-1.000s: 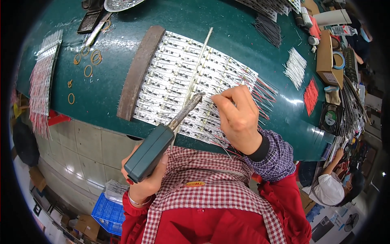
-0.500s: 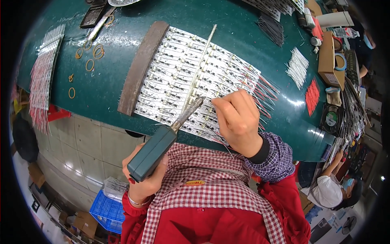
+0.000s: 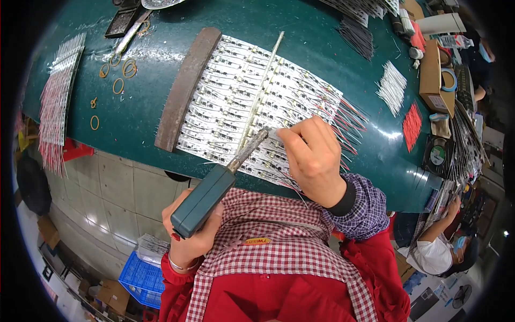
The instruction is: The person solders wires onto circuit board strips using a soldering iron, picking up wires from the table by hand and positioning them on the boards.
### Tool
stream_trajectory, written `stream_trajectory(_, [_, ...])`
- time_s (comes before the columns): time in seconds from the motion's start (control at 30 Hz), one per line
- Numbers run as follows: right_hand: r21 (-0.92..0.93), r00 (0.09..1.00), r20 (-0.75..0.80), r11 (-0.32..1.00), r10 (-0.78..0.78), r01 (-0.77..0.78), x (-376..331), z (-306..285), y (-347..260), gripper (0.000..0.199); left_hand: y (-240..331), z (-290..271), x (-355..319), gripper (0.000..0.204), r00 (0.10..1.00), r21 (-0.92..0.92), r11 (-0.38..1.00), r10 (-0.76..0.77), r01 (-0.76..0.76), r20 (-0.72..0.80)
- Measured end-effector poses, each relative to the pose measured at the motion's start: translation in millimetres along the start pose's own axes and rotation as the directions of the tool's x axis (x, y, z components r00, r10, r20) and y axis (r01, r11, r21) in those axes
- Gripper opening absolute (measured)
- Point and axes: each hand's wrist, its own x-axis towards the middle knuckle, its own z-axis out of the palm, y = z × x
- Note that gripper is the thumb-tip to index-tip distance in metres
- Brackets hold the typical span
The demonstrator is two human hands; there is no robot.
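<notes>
A dark green soldering gun (image 3: 203,199) is gripped in my left hand (image 3: 194,244), its blackened metal tip slanting up over the panel. Close beside that tip, my right hand (image 3: 315,155) is closed in a pinch. What its fingertips hold is too small to make out; a pale blur lies between them and the tip. Beneath both lies a white panel of small circuit boards (image 3: 228,88) with rows of short wires. Red and white wires (image 3: 351,121) stick out along its right side. A thin pale strip (image 3: 266,70) crosses its middle.
A heavy brown bar (image 3: 188,91) rests on the panel's left edge. Rubber bands (image 3: 129,67) and another wired panel (image 3: 60,99) lie to the left. To the right are white wires (image 3: 393,87), red wires (image 3: 412,126) and a cardboard box (image 3: 433,80). Another person (image 3: 437,249) sits at far right.
The soldering gun and my right hand have shifted very slightly, staying close together at the same spot. The panel and brown bar have slid a little left. The other person's arm has moved.
</notes>
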Motion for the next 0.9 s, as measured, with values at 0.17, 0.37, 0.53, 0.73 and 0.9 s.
stream_trajectory(0.17, [0.008, 1.000, -0.009, 1.000, -0.003, 0.003, -0.7, 1.6, 1.1, 0.025, 1.0, 1.1, -3.9, 0.022, 1.000, -0.028, 1.000, -0.008, 0.007, -0.022])
stream_trajectory(0.37, [0.004, 1.000, -0.016, 1.000, 0.002, -0.001, 0.2, 0.5, 0.0, 0.023, -5.7, 1.0, -9.9, 0.021, 0.997, -0.064, 0.997, -0.046, 0.042, -0.069])
stream_trajectory(0.53, [0.028, 1.000, -0.023, 1.000, 0.014, -0.013, -0.3, 1.8, 0.8, 0.023, -4.1, 2.0, -4.5, 0.021, 0.999, -0.055, 0.998, 0.018, -0.020, -0.049])
stream_trajectory(0.73, [0.062, 0.998, -0.041, 0.997, 0.042, -0.039, -0.1, 2.1, 0.3, 0.022, -3.2, 0.4, -3.9, 0.021, 1.000, -0.017, 1.000, -0.016, 0.017, 0.007])
stream_trajectory(0.9, [0.069, 0.998, -0.044, 0.997, 0.038, -0.035, 0.0, 2.6, 0.4, 0.022, -2.0, -0.5, -4.2, 0.021, 1.000, -0.009, 1.000, -0.022, 0.022, 0.004])
